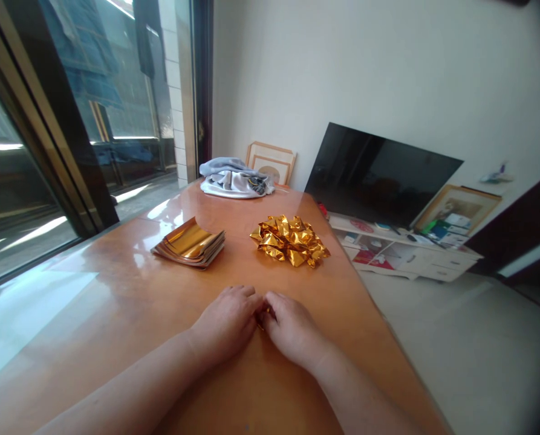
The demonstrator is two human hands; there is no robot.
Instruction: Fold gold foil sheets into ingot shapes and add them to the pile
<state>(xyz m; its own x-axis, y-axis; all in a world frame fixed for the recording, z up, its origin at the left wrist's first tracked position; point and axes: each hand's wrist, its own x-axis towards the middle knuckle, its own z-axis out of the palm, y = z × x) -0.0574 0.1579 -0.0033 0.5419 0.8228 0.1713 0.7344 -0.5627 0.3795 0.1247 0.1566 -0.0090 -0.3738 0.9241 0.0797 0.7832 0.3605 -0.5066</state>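
Note:
My left hand (231,317) and my right hand (291,326) meet low over the wooden table (233,393), their fingertips together. Between them they pinch a piece of gold foil paper (260,327); only slivers of it show, as my fingers cover the rest. Beyond my left hand lies a stack of flat gold foil sheets (190,243), its top sheet curling up. A heap of folded gold foil pieces (292,240) sits past my right hand, apart from it.
At the table's far end rests a pile of grey and white cloth (233,178), with picture frames (272,160) behind. A large television (381,175) stands on a white cabinet (426,263) to the right. A glass sliding door (88,121) borders the left side.

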